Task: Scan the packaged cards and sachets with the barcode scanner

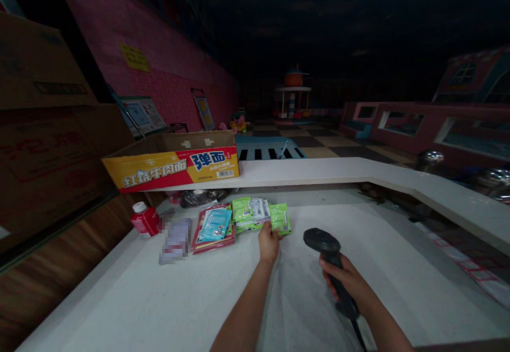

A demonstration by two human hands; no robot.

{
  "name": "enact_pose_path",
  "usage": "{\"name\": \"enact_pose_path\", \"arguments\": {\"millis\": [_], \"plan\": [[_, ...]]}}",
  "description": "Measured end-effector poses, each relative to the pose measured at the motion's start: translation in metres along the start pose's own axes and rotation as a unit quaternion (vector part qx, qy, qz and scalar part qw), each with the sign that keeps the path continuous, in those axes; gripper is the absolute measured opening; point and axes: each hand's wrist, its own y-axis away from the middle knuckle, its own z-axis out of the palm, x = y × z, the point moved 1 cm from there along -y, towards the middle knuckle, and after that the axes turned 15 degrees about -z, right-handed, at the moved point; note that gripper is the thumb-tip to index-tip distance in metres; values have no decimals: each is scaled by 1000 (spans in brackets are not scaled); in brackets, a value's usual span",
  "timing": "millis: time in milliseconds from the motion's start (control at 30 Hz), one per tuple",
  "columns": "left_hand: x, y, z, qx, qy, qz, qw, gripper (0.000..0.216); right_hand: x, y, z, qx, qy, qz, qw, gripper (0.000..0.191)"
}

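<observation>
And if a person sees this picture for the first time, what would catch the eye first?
Probably the bright red-and-yellow carton, standing open-topped on the white ledge at the left. Next may come the dark handheld scanner, gripped in the right hand over the counter. Then the shiny green packet, which the left hand holds near its lower edge, right of other packets.
</observation>
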Motion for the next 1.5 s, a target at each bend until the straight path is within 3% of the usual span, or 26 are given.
{"name": "enact_pose_path", "arguments": {"millis": [133, 333, 633, 833, 933, 1067, 1167, 1500], "plan": [[-2, 5, -3, -5, 23, 9, 1000, 26, 8, -6, -1, 22, -37, 3, 999, 42], [2, 19, -26, 75, 63, -11, 995, 33, 22, -36, -5, 29, -142, 33, 989, 42], [72, -7, -74, 207, -29, 30, 978, 18, 53, -63, -5, -13, -341, 66, 937, 43], [94, -28, -76, 248, -171, -19, 953, 8, 66, -65, -15, -22, -415, 63, 908, 34], [99, -30, -74, 265, -270, -22, 925, 7, 67, -65, -15, -28, -411, 63, 909, 32], [107, -25, -72, 295, -449, 23, 843, 14, 68, -66, -14, -29, -402, 58, 913, 32], [113, -20, -69, 293, -523, 17, 800, 17, 68, -65, -14, -27, -401, 57, 914, 31], [119, -11, -67, 272, -610, -3, 744, 23, 64, -64, -14, -19, -386, 61, 920, 35]]}}
